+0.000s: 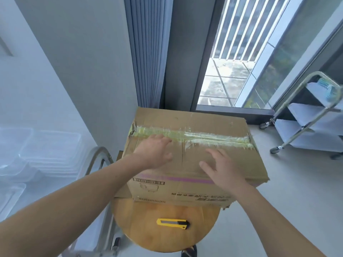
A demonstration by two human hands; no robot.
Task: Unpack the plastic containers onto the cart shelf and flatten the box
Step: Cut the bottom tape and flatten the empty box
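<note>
Atop the taped box (pixel 204 125) on the stool (pixel 148 229), left hand (pixel 154 151) and right hand (pixel 222 171) rest flat (grips spread).

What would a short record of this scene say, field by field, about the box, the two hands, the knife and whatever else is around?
box: cardboard box on a round wooden table
tape: ragged yellowish tape along the box's top seam
left hand: left hand flat on the box top, fingertips at the tape
right hand: right hand flat on the box top, fingers spread
knife: yellow knife on the table, near side of the box, untouched
containers: clear plastic containers stacked at the left
cart: metal cart with shelves by the window, at the right
</note>
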